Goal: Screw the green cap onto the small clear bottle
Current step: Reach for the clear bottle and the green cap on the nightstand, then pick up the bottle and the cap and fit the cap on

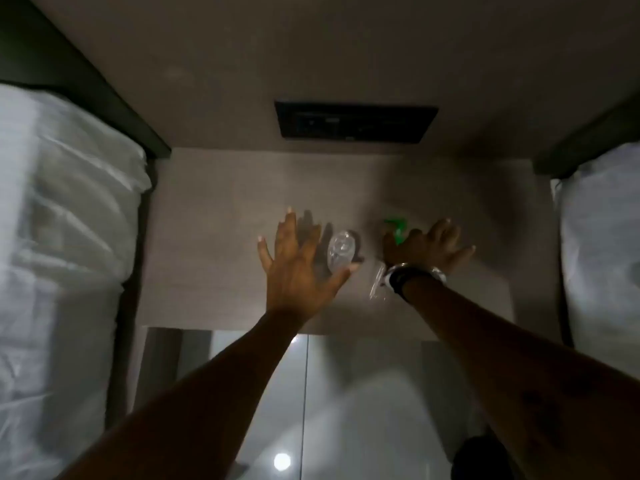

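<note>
No legible text anywhere.

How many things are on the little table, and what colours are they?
Clear: 2, the small bottle and a crinkly plastic wrapper
Green: 1, the cap
Total: 3
Both hands are open; the left hand is beside the bottle, the right hand by the cap.

1. The small bottle looks like clear, glossy plastic that catches pale highlights.
2. The cap is bright green, seemingly plastic; blur hides its finish.
3. The tabletop is matt grey-brown with a faint woven or grained texture.
4. The bedding on the left is white, creased cloth.
5. The floor nearby is glossy, mirroring lights.
6. The wristband on the right shows shiny metal.
</note>
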Available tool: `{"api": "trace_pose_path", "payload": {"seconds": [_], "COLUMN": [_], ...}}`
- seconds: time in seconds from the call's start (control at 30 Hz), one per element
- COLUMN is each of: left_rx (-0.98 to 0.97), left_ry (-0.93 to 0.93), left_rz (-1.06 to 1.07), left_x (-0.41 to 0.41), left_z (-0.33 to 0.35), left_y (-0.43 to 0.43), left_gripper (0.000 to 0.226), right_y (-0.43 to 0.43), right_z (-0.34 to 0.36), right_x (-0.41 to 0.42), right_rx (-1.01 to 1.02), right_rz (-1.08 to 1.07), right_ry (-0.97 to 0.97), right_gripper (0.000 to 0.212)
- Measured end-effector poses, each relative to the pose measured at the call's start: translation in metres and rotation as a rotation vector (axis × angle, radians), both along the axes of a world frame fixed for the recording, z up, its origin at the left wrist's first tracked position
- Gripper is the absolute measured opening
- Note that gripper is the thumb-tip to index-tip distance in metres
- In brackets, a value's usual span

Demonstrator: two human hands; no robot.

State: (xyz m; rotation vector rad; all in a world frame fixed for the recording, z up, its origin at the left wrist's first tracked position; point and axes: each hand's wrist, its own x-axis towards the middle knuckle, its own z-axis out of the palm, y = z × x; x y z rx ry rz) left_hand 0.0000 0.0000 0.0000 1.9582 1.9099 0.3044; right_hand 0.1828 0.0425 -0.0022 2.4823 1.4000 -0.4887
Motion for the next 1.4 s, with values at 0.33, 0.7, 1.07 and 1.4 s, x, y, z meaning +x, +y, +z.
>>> {"api": "trace_pose_path", "payload": {"seconds": [0.33,0.7,1.07,1.4], "left_rx": [0.085,0.115,0.103,0.089], "left_ry": [-0.088,-0.164,-0.293,-0.253], "left_rz": [0.110,0.185,0.200,0.204], "left_x": [0.016,0.021,0.024,0.023], "left_z": [-0.013,-0.015,-0.013,-0.016], "left_y": [0.004,-0.002,-0.010,-0.011], "left_gripper": [0.067,0.062,0.056,0.060], "right_y": [0.025,0.032,0.014,-0.008], "right_z": [-0.012,-0.007,0.102,0.076], "right_x": [0.007,0.010,-0.001,-0.022], "right_rx": [-0.043,0.186,0.985,0.900], "right_rz": [-0.072,-0.175,-0.300,0.161], "right_ry": [-0.048,0.348,1.032,0.814], "right_gripper": [0.052,0.047,0.013,0.023]}}
